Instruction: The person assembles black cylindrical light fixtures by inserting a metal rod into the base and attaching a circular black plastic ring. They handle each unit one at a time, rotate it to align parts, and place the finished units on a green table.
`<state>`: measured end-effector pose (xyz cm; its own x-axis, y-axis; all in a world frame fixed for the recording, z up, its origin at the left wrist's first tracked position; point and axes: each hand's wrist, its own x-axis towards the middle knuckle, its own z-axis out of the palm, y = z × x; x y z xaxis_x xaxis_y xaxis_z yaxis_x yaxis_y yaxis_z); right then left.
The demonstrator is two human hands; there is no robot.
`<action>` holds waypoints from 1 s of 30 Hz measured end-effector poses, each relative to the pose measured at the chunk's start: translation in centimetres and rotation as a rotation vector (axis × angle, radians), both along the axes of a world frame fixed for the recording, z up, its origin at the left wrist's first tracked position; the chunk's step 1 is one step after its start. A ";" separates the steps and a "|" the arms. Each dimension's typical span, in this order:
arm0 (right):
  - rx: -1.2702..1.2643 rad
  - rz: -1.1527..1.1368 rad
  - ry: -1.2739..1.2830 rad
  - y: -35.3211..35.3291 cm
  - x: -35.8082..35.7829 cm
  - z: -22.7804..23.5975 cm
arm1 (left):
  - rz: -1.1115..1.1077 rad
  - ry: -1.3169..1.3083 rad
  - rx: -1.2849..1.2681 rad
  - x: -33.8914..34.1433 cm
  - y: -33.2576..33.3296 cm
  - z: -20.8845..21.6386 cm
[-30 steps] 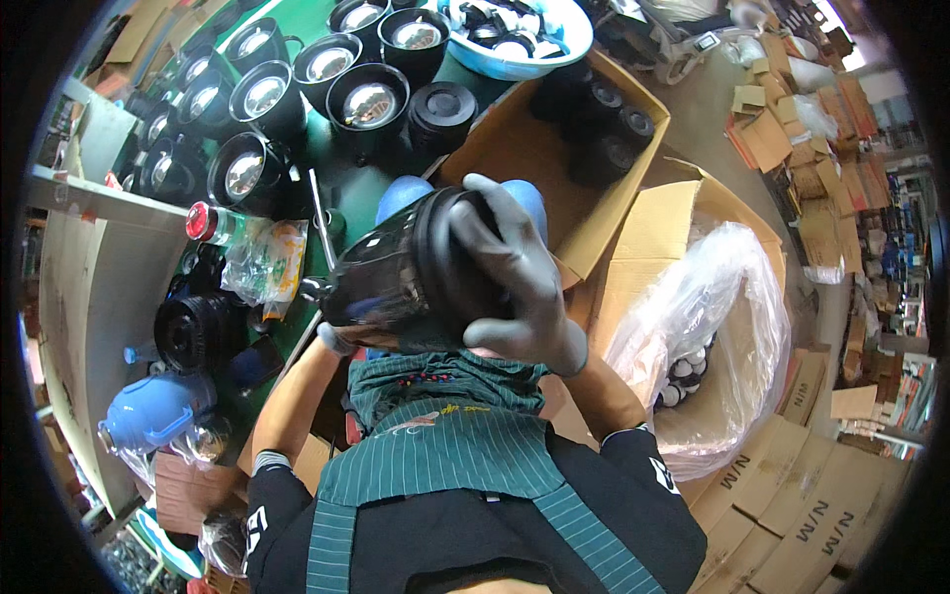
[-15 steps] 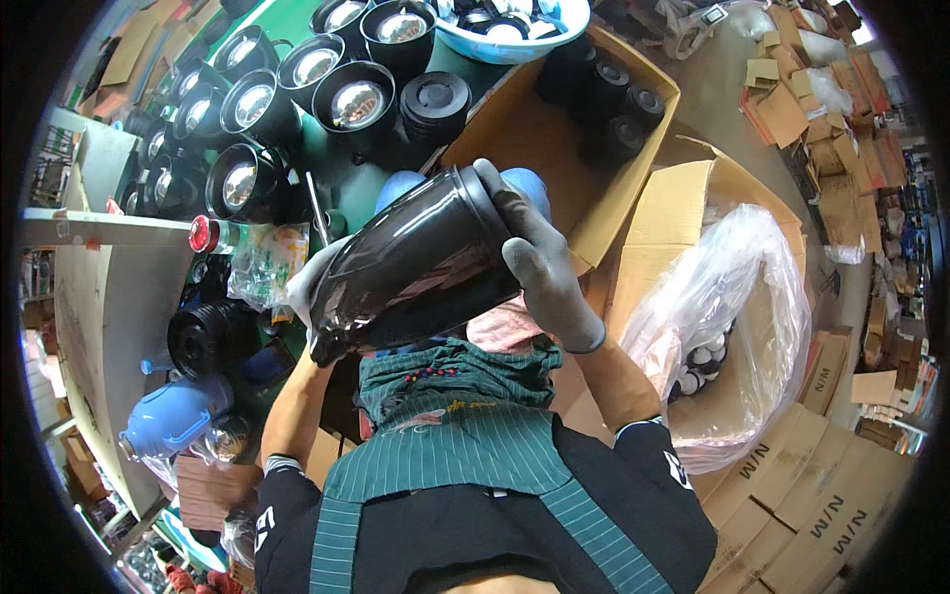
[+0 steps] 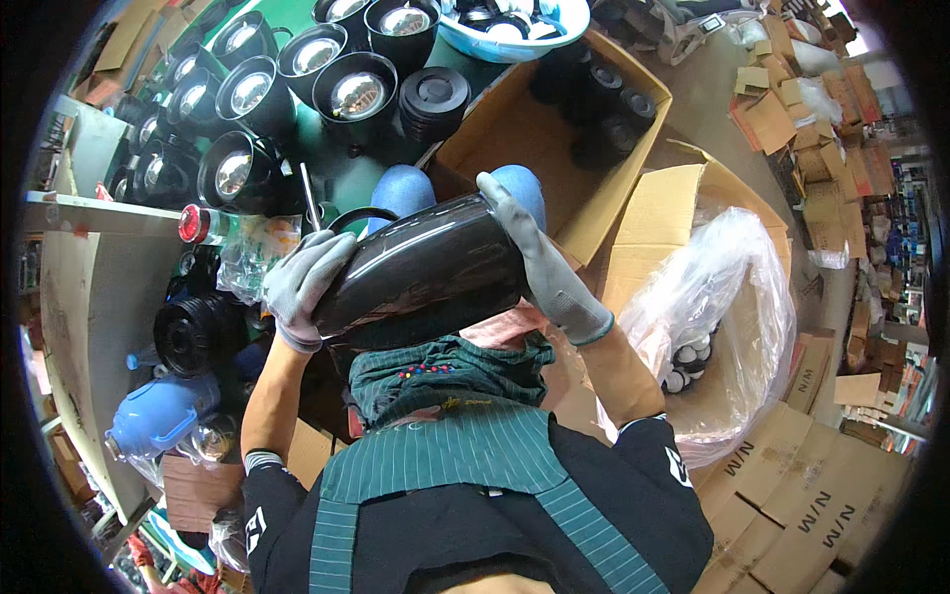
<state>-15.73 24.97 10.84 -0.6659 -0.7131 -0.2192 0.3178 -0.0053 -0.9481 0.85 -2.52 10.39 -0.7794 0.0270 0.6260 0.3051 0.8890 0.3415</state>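
A glossy black jug (image 3: 426,267) lies sideways across my lap, held between both hands in grey gloves. My left hand (image 3: 311,282) is wrapped round its left end. My right hand (image 3: 544,262) presses against its wider right end, the fingers reaching over the rim. The jug's curved handle (image 3: 362,214) shows on the far side, near my left hand. What lies under the jug and the fingertips below it are hidden.
Several black jugs with silvery insides (image 3: 358,87) stand on the green table at the far left, beside stacked black lids (image 3: 433,97). A blue basin (image 3: 515,48) holds small parts. Cardboard boxes (image 3: 648,213) stand to my right, one lined with clear plastic. A blue jug (image 3: 163,411) sits left.
The jug has turned about its length: its handle has come into sight on the far side, and the spout at its left end is out of sight. My left hand now covers that end.
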 end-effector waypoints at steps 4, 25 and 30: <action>0.015 -0.063 0.400 -0.1 0.9 0.6 | 0.034 -0.029 0.182 -0.2 1.5 -0.8; 0.060 0.180 0.543 3.2 -0.2 -0.9 | 0.077 -0.395 0.962 1.4 -2.6 -5.4; -0.375 0.047 0.711 0.5 0.5 -2.9 | -0.098 -0.348 1.112 1.2 -0.8 -7.8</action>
<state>-15.22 25.47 7.92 -0.5233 -0.6858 0.5058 -0.3535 -0.3654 -0.8611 2.02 -3.29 2.63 -0.9385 -0.3317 0.0956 0.0926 0.0249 0.9954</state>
